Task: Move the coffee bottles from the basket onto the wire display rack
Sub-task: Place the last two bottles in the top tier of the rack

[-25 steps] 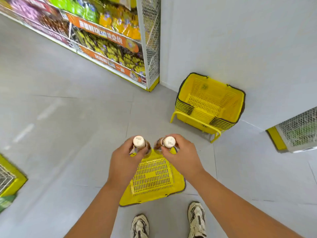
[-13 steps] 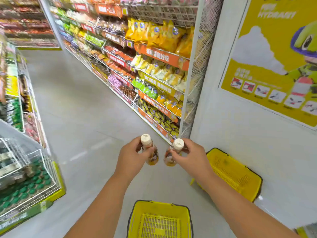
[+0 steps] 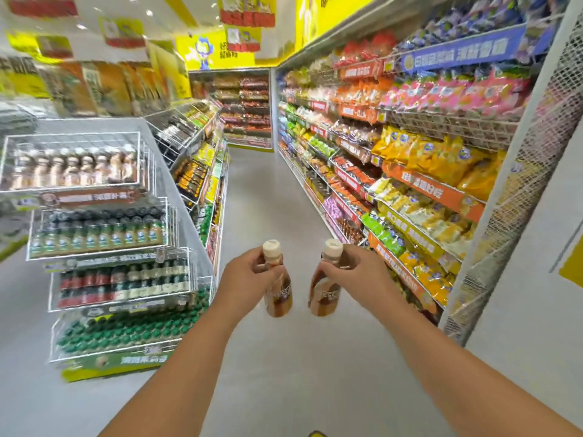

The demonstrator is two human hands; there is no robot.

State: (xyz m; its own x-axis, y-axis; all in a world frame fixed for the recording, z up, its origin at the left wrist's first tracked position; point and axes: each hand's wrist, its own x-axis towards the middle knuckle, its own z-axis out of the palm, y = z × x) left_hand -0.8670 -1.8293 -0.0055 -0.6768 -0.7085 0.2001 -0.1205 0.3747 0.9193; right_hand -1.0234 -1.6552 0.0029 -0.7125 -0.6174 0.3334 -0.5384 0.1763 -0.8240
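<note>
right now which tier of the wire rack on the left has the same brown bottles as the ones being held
The top tier: its row of pale-capped brown bottles looks like the two coffee bottles in hand. The lower tiers hold dark-capped and green-capped drinks.

Bright overhead light; motion blur smears the wide-angle view, edges bowed.

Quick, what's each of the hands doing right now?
Left hand: closed around the neck of a coffee bottle.
Right hand: closed around the neck of a second coffee bottle.
</note>
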